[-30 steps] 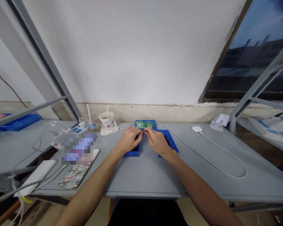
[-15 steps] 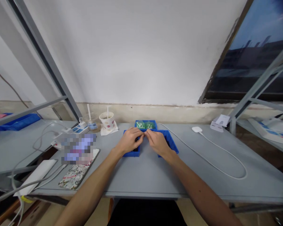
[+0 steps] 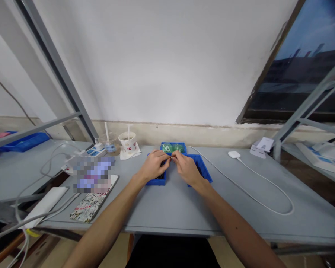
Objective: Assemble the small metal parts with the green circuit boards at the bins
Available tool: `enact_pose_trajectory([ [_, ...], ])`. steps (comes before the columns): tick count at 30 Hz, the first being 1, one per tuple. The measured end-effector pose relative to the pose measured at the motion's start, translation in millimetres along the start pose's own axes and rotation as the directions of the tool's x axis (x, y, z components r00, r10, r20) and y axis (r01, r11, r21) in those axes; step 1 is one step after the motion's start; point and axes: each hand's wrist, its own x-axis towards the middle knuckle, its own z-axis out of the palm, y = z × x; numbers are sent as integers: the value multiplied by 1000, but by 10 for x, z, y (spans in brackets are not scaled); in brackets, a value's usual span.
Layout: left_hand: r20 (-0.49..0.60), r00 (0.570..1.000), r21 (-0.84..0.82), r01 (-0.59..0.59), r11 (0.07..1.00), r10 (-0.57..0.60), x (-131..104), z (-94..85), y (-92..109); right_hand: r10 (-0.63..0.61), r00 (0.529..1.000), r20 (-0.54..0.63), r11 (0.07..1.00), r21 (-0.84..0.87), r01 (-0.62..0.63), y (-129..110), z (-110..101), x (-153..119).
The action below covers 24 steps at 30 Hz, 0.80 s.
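Observation:
Over the right side of the left blue tray (image 3: 156, 182), my left hand (image 3: 154, 165) pinches something too small to make out. My right hand (image 3: 185, 167) is closed too, its fingertips meeting those of the left at a tiny brownish item between them. Dark small parts lie in the left tray, partly hidden by my left hand. The right blue tray (image 3: 207, 175) also has dark contents and sits partly behind my right hand. Just behind both hands, a third blue tray (image 3: 185, 149) holds green items in clear bags (image 3: 171, 147).
Two cups with straws, one clear (image 3: 111, 144) and one white (image 3: 127, 144), stand at the back left. Nearer are a patterned phone case (image 3: 91, 204), cables and a white box (image 3: 48, 204). A white cable with a plug (image 3: 233, 154) loops across the right.
The fingertips have shifted slightly, and the brownish item between them shows more clearly. The whole view has moved a little. Both hands stay close together above the trays.

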Motion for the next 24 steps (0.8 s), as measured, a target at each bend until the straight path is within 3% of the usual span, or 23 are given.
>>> enact_pose_trajectory([
  [6, 19, 1000, 15, -22, 1000, 22, 1, 12, 10, 11, 1000, 5, 999, -36, -11, 0, -11, -7],
  [12, -47, 998, 36, 36, 999, -34, 6, 6, 10, -16, 1000, 9, 1000, -5, 16, 20, -12, -2],
  [24, -12, 1000, -63, 6, 998, -7, 5, 1, 4, -26, 1000, 1, 999, -26, 26, 39, -19, -4],
])
